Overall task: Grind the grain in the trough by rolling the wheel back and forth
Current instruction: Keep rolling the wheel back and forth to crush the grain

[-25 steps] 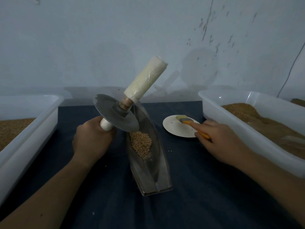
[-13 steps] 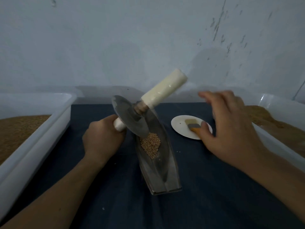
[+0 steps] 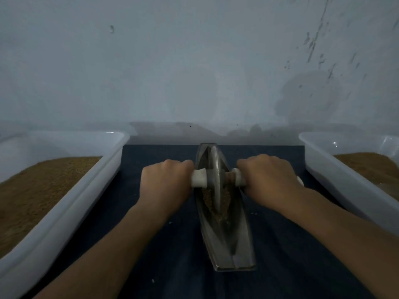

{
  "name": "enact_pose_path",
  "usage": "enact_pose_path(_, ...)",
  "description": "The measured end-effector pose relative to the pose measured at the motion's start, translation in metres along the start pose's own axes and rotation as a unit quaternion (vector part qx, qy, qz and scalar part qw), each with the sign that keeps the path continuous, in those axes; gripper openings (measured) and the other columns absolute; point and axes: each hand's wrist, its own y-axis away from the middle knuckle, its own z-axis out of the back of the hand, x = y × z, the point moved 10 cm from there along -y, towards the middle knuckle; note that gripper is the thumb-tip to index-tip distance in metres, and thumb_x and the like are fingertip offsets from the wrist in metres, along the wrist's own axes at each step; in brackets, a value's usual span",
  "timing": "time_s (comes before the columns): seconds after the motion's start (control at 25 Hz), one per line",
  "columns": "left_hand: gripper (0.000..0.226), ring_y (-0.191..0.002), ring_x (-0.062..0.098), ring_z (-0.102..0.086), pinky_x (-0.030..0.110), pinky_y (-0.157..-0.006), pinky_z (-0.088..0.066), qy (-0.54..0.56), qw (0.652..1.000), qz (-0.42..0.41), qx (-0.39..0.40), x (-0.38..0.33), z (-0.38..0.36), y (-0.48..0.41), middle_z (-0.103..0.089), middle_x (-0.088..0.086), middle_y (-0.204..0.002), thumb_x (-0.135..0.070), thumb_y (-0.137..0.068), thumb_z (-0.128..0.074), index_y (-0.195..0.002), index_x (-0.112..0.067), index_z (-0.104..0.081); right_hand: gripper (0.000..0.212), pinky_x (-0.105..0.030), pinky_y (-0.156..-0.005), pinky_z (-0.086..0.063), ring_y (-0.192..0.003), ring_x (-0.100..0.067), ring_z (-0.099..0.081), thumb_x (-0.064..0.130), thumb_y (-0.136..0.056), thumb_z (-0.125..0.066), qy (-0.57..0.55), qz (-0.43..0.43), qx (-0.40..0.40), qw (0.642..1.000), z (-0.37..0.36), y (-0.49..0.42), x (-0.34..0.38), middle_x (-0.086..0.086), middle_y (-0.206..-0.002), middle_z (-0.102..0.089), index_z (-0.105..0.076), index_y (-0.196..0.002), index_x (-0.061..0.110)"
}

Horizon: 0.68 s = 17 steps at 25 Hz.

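A pale, stained wall [image 3: 194, 61] fills the upper half of the view. Below it, a counter [image 3: 280, 266] covered in dark blue cloth carries a metal boat-shaped trough [image 3: 228, 244], which lies lengthwise, pointing away from the person toward the wall.

Well to the left of the trough stands a large white plastic tub [image 3: 64, 223] holding brown grain. A second white tub [image 3: 336, 180], also with brown grain in it, stands well to the trough's right.

Two bare forearms reach in from the bottom corners and converge on the trough. The left hand [image 3: 164, 186] is just left of the trough and the right hand [image 3: 269, 180] just right of it, both knuckles up, with fingers curled tightly round the ends of a white handle [image 3: 199, 179] that crosses above the trough.

A thin metal wheel [image 3: 216, 180] sits upright on that handle, between the hands, with its edge down inside the trough's far half.

A small heap of tan grain [image 3: 224, 203] lies in the trough on both sides of the wheel's lower edge.
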Motion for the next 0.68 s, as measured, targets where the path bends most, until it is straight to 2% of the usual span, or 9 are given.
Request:
enact_pose_path(0.12, 0.043, -0.042, 0.009, -0.015, 0.022, -0.045, -0.009, -0.023, 0.999, 0.023, 0.026, 0.005, -0.022, -0.01, -0.025, -0.011, -0.054, -0.03, -0.065, -0.076, -0.068, -0.03, -0.033, 0.043, -0.028, -0.047, -0.017, -0.058, -0.021, -0.039, 0.033, -0.079, -0.072, 0.002, 0.008, -0.038, 0.999, -0.013, -0.018, -0.005, 0.009, -0.065, -0.031, -0.029, -0.073, 0.033)
enact_pose_path(0.2, 0.029, -0.046, 0.014, -0.027, 0.026, -0.045, -0.019, -0.023, 0.998, 0.034, 0.039, 0.008, -0.029, -0.026, -0.031, -0.009, -0.059, -0.031, -0.076, -0.069, -0.072, -0.027, -0.041, 0.036, -0.031, -0.051, -0.026, -0.061, -0.024, -0.043, 0.034, -0.083, -0.069, -0.005, -0.007, -0.043, 0.999, -0.016, -0.035, -0.008, 0.006, -0.068, -0.039, -0.034, -0.077, 0.032)
enact_pose_path(0.28, 0.009, -0.058, 0.02, -0.041, 0.032, -0.053, -0.032, -0.002, 0.996, 0.038, 0.081, 0.007, -0.03, -0.038, -0.042, -0.005, -0.068, -0.031, -0.085, -0.062, -0.083, -0.026, -0.055, 0.027, -0.035, -0.058, -0.035, -0.071, -0.028, -0.056, 0.037, -0.087, -0.065, -0.018, -0.034, -0.019, 0.999, -0.018, -0.044, -0.013, 0.001, -0.079, -0.055, -0.039, -0.08, 0.031)
enact_pose_path(0.36, 0.007, -0.064, 0.021, -0.045, 0.034, -0.057, -0.037, -0.007, 0.994, 0.019, 0.112, 0.003, -0.025, -0.04, -0.046, -0.003, -0.074, -0.032, -0.086, -0.061, -0.092, -0.027, -0.06, 0.022, -0.035, -0.06, -0.038, -0.079, -0.028, -0.061, 0.038, -0.088, -0.064, -0.02, -0.04, -0.002, 0.999, -0.018, -0.036, -0.014, -0.001, -0.086, -0.06, -0.044, -0.081, 0.03)
enact_pose_path(0.44, 0.009, -0.06, 0.018, -0.042, 0.033, -0.056, -0.036, 0.003, 0.993, 0.002, 0.117, 0.001, -0.016, -0.024, -0.041, -0.007, -0.071, -0.034, -0.083, -0.063, -0.088, -0.031, -0.056, 0.029, -0.031, -0.054, -0.035, -0.068, -0.024, -0.057, 0.038, -0.084, -0.065, -0.011, -0.017, -0.005, 1.0, -0.015, -0.013, -0.01, 0.004, -0.075, -0.054, -0.039, -0.073, 0.031)
enact_pose_path(0.52, 0.02, -0.052, 0.01, -0.034, 0.029, -0.05, -0.029, 0.016, 0.992, -0.013, 0.125, 0.002, -0.011, -0.003, -0.034, -0.011, -0.065, -0.04, -0.08, -0.065, -0.078, -0.036, -0.045, 0.039, -0.025, -0.046, -0.022, -0.054, -0.019, -0.048, 0.036, -0.073, -0.07, 0.019, 0.023, -0.039, 0.999, -0.004, 0.011, -0.001, 0.009, -0.063, -0.047, -0.032, -0.066, 0.033)
enact_pose_path(0.56, 0.026, -0.05, 0.007, -0.031, 0.026, -0.047, -0.024, 0.018, 0.991, -0.018, 0.13, 0.003, -0.01, 0.004, -0.034, -0.012, -0.064, -0.043, -0.078, -0.065, -0.075, -0.037, -0.04, 0.044, -0.024, -0.047, -0.017, -0.051, -0.017, -0.045, 0.035, -0.065, -0.075, 0.042, 0.045, -0.065, 0.996, 0.006, 0.02, 0.004, 0.009, -0.061, -0.048, -0.031, -0.065, 0.034)
enact_pose_path(0.64, 0.028, -0.049, 0.005, -0.032, 0.025, -0.045, -0.019, 0.014, 0.991, -0.026, 0.132, 0.004, -0.01, 0.007, -0.037, -0.013, -0.062, -0.045, -0.077, -0.065, -0.073, -0.038, -0.039, 0.05, -0.026, -0.053, -0.018, -0.058, -0.015, -0.04, 0.033, -0.057, -0.081, 0.048, 0.077, -0.1, 0.991, 0.017, 0.024, 0.008, 0.011, -0.064, -0.048, -0.032, -0.064, 0.034)
enact_pose_path(0.68, 0.024, -0.049, 0.006, -0.032, 0.025, -0.045, -0.02, 0.017, 0.991, -0.019, 0.128, 0.004, -0.013, 0.004, -0.037, -0.012, -0.063, -0.042, -0.077, -0.064, -0.074, -0.038, -0.041, 0.046, -0.027, -0.054, -0.022, -0.066, -0.015, -0.04, 0.033, -0.062, -0.08, 0.035, 0.079, -0.088, 0.992, 0.012, 0.02, 0.008, 0.01, -0.07, -0.045, -0.034, -0.065, 0.033)
